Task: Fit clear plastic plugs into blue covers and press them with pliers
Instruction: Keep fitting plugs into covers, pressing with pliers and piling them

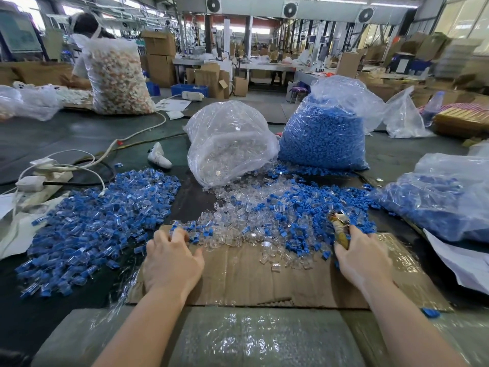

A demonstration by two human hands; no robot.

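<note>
Loose clear plastic plugs (238, 205) and blue covers (304, 205) lie mixed in a heap at the far edge of a cardboard sheet (251, 276). To the left spreads a wide pile of joined blue-and-clear pieces (100, 223). My left hand (172, 258) rests palm down at the heap's near left edge, and its fingertips pinch a blue-and-clear piece (173, 229). My right hand (360, 255) grips the yellow handles of the pliers (340, 226), whose jaws point away over the blue covers.
A clear bag of plugs (230, 144) and a bag of blue covers (325, 133) stand behind the heap. Another bag of blue parts (444, 197) lies at the right. Power strips and white cables (42, 178) sit at the left. A person sits at the far left.
</note>
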